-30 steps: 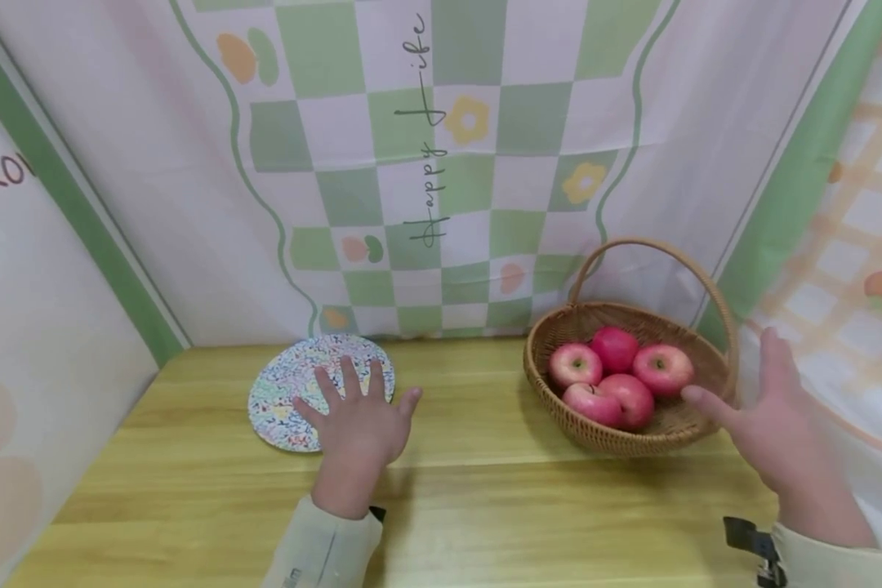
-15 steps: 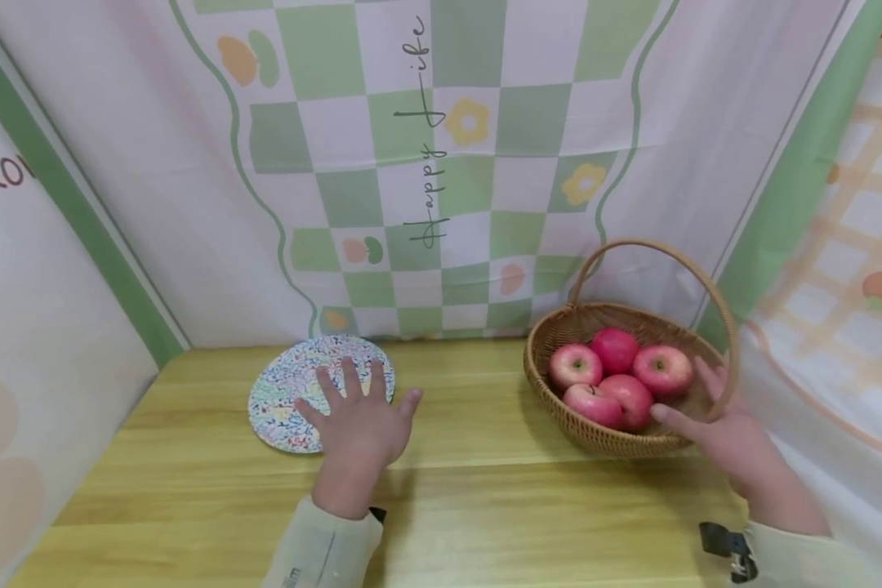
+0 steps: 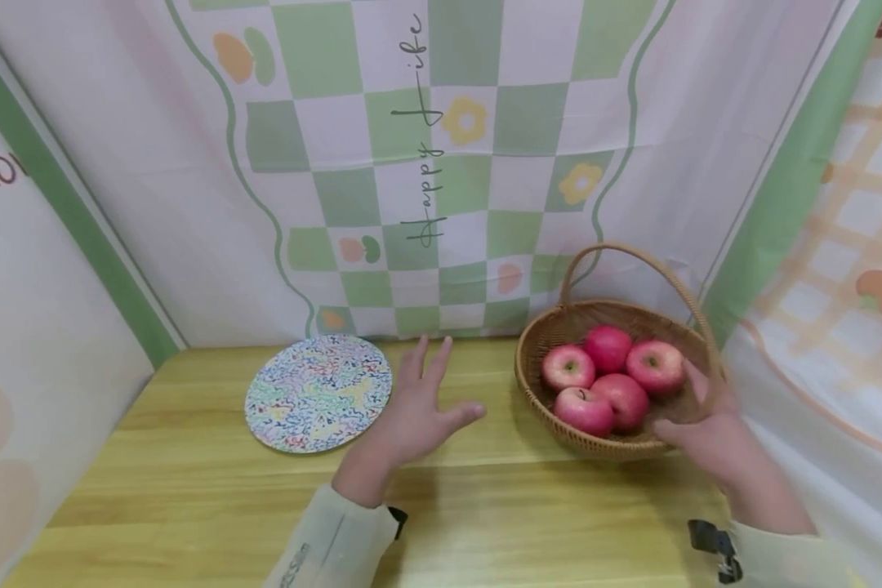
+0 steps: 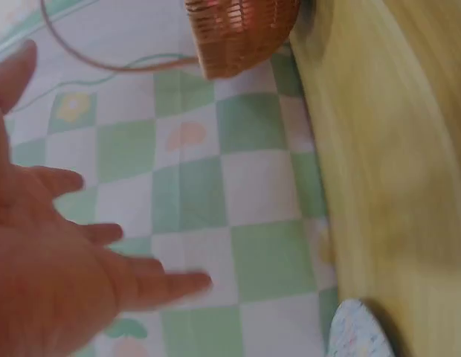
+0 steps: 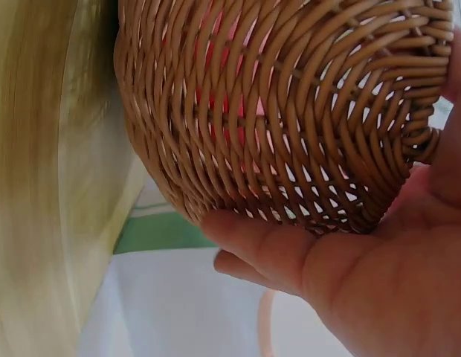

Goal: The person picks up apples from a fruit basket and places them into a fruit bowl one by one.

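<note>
My right hand (image 3: 713, 445) grips the right end of a brown wicker basket (image 3: 595, 443) with a tall arched handle (image 3: 650, 265). In the right wrist view its fingers lie along the outside of the woven wall (image 5: 253, 134); in the head view the thumb is over the rim. Several red apples (image 3: 623, 400) sit inside the basket. My left hand (image 3: 415, 420) is held over the table with fingers extended and thumb spread, holding nothing. It is between the basket and a round speckled plate or mat (image 3: 316, 392), nearer the latter.
The wooden table (image 3: 191, 490) carries everything. A green-and-white checked cloth (image 3: 470, 188) hangs right behind it. Another printed cloth (image 3: 845, 269) hangs close by the right hand, and a white panel (image 3: 37, 310) stands at the left.
My right hand has come in from the right and taken hold of the basket's end; the basket has shifted slightly left. My left hand has moved right, off the round speckled piece.
</note>
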Available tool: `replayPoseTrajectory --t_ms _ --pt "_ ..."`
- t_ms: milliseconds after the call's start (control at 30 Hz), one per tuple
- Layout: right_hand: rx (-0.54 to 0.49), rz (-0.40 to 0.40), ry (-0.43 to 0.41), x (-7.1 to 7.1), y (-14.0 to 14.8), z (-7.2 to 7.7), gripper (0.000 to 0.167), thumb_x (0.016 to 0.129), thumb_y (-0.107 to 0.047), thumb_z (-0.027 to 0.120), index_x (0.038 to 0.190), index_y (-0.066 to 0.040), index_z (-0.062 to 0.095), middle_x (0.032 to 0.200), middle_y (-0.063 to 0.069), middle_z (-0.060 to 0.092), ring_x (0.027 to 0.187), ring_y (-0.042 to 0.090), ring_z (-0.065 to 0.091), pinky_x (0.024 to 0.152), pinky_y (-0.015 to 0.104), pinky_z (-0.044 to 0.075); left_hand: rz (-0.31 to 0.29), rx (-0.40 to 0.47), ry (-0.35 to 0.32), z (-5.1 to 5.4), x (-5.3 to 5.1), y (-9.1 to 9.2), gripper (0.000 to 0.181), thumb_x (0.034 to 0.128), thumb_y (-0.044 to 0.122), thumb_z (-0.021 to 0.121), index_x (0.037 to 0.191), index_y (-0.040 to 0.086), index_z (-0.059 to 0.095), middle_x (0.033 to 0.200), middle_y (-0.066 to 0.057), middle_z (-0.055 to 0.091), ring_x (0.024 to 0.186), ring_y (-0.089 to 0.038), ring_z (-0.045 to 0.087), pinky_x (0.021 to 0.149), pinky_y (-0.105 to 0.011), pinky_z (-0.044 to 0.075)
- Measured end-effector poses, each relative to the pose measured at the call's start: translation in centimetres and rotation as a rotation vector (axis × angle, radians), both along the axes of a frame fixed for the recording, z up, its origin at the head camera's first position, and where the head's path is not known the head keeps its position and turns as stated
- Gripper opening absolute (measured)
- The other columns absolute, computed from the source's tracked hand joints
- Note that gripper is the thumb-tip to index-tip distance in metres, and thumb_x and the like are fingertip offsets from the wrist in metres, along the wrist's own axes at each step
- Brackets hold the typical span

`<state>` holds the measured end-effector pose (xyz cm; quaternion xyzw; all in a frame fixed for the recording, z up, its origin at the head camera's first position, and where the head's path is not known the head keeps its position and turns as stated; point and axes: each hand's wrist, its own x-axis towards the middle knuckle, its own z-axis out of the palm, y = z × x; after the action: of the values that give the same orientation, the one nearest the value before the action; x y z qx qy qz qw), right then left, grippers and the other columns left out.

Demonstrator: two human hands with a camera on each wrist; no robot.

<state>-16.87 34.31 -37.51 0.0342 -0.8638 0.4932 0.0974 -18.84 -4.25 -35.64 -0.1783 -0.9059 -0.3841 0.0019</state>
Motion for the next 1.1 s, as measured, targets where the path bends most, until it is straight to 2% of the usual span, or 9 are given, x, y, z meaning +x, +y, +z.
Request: replayPoseTrajectory --t_ms 67,100,167,233,433,600,700,900,1100 --pt "0.068 -0.023 0.017 0.0 -0.7 0.2 0.109 0.080 0.008 0.070 0.159 -0.006 -0.005 0.160 0.031 -0.001 0.143 0.044 -0.001 0.116 0.035 0.010 -0.037 0.057 -0.005 -0.2 -0.1 0.4 0.102 0.0828 0.066 0.068 0.160 0.038 0.008 0.165 0.002 -0.009 0.146 -0.039 0.011 0.105 -0.066 0.030" --pt "0.112 -0.037 0.018 0.0 -1.0 0.3 0.106 0.080 0.005 0.071 0.159 -0.003 0.001 0.159 0.032 -0.002 0.141 0.049 0.002 0.116 0.043 0.015 -0.055 0.086 -0.004 -0.3 -0.1 0.7 0.102 0.0816 0.063 0.072 0.160 0.040 0.010 0.165 0.003 -0.006 0.145 -0.040 0.016 0.105 -0.065 0.031" --pt "0.176 -0.069 -0.008 0.1 -1.6 0.6 0.105 0.079 -0.001 0.073 0.158 -0.002 0.005 0.156 0.036 -0.007 0.137 0.059 0.002 0.111 0.064 0.014 -0.093 0.147 -0.007 -0.5 -0.2 1.2 0.103 0.0796 0.058 0.077 0.159 0.041 0.013 0.165 0.005 -0.001 0.143 -0.040 0.023 0.105 -0.063 0.032" --pt "0.230 -0.089 -0.034 0.1 -2.2 0.8 0.107 0.077 -0.005 0.075 0.158 -0.001 0.005 0.153 0.040 -0.010 0.132 0.068 0.005 0.103 0.076 0.016 -0.133 0.199 -0.005 -0.7 -0.3 1.7 0.103 0.0787 0.054 0.080 0.159 0.040 0.016 0.165 0.002 0.005 0.143 -0.038 0.024 0.106 -0.061 0.032" --pt "0.199 -0.106 -0.105 0.2 -3.4 1.0 0.111 0.078 -0.008 0.077 0.158 -0.003 0.000 0.154 0.037 -0.019 0.131 0.069 0.003 0.103 0.076 0.015 -0.216 0.298 -0.006 -1.0 -0.4 3.0 0.105 0.0778 0.041 0.086 0.160 0.032 0.020 0.164 -0.004 0.011 0.141 -0.032 0.030 0.107 -0.047 0.038" --pt "0.216 -0.125 -0.150 0.5 -5.0 1.1 0.111 0.080 -0.014 0.077 0.157 0.000 -0.002 0.156 0.032 -0.023 0.132 0.068 0.006 0.103 0.075 0.018 -0.234 0.337 -0.036 -0.9 -0.2 3.5 0.102 0.0790 0.036 0.086 0.159 0.029 0.023 0.163 -0.001 0.013 0.139 -0.028 0.034 0.106 -0.041 0.039" --pt "0.246 -0.115 -0.143 0.6 -6.1 1.2 0.109 0.080 -0.014 0.077 0.157 0.001 0.001 0.156 0.031 -0.023 0.132 0.068 0.008 0.102 0.075 0.020 -0.221 0.327 -0.031 -0.9 0.0 3.6 0.101 0.0791 0.037 0.086 0.159 0.030 0.025 0.162 0.000 0.015 0.139 -0.028 0.034 0.107 -0.044 0.039" --pt "0.272 -0.095 -0.097 0.9 -8.2 1.6 0.112 0.076 -0.009 0.076 0.160 -0.011 0.003 0.155 0.032 -0.024 0.134 0.067 0.004 0.101 0.076 0.023 -0.163 0.285 -0.004 -1.2 -0.2 3.7 0.100 0.0782 0.036 0.087 0.158 0.033 0.027 0.162 -0.003 0.018 0.139 -0.032 0.034 0.107 -0.049 0.037" --pt "0.288 -0.077 -0.098 0.9 -9.7 1.5 0.109 0.076 -0.011 0.076 0.160 -0.009 0.006 0.156 0.030 -0.024 0.134 0.066 0.006 0.101 0.075 0.024 -0.123 0.235 0.013 -1.2 -0.5 3.8 0.097 0.0775 0.031 0.088 0.157 0.030 0.032 0.160 -0.007 0.020 0.138 -0.033 0.037 0.107 -0.048 0.038"
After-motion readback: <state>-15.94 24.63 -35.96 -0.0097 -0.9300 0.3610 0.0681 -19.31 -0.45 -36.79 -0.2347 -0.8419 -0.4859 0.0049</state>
